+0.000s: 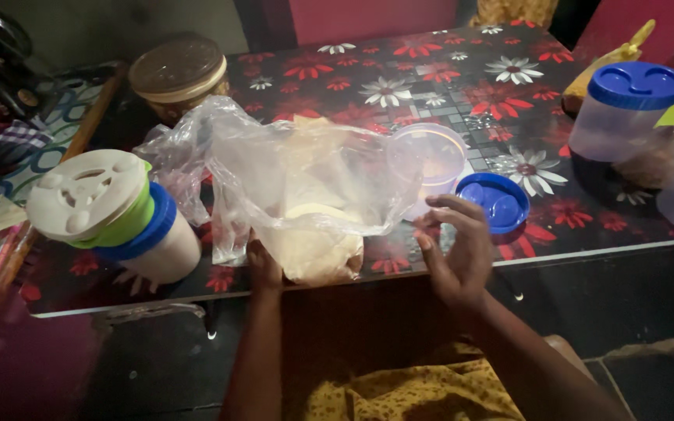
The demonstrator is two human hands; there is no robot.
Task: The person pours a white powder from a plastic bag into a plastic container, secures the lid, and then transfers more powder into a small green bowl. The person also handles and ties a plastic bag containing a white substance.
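Two hands at a plastic bag of flour

Two hands work at the near edge of the floral surface [431,70]. The left hand [263,269] grips the base of the clear plastic bag [306,183] of pale flour. The right hand [455,249] hovers open, fingers spread, just beside the bag. Behind it lie a blue lid [499,201] and an open clear container [431,160]. Stacked tubs [118,214] sit toward the left edge.
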